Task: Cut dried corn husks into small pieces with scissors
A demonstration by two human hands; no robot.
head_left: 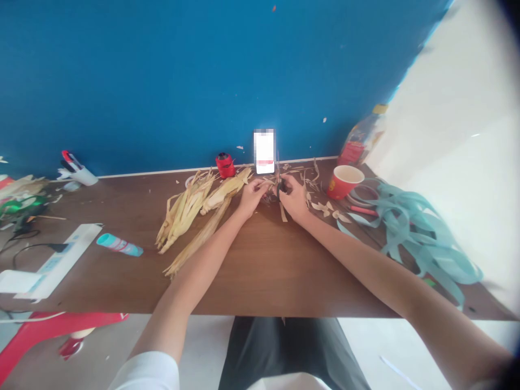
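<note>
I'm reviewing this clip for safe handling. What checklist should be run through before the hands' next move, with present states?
1. Both in view over the brown wooden table, left hand and right hand: ok.
2. Grip of left hand on thin dried husk strip: ok.
3. State of small dark tool in right hand, open or closed: cannot tell.
4. Position of red paper cup, upright, apart from right hand: ok.
5. Supply, pile of pale dried corn husks beside left forearm: ok.
6. Table around hands free of husk scraps: not ok.

Left hand (252, 196) and right hand (293, 201) curled, nearly touching.
</note>
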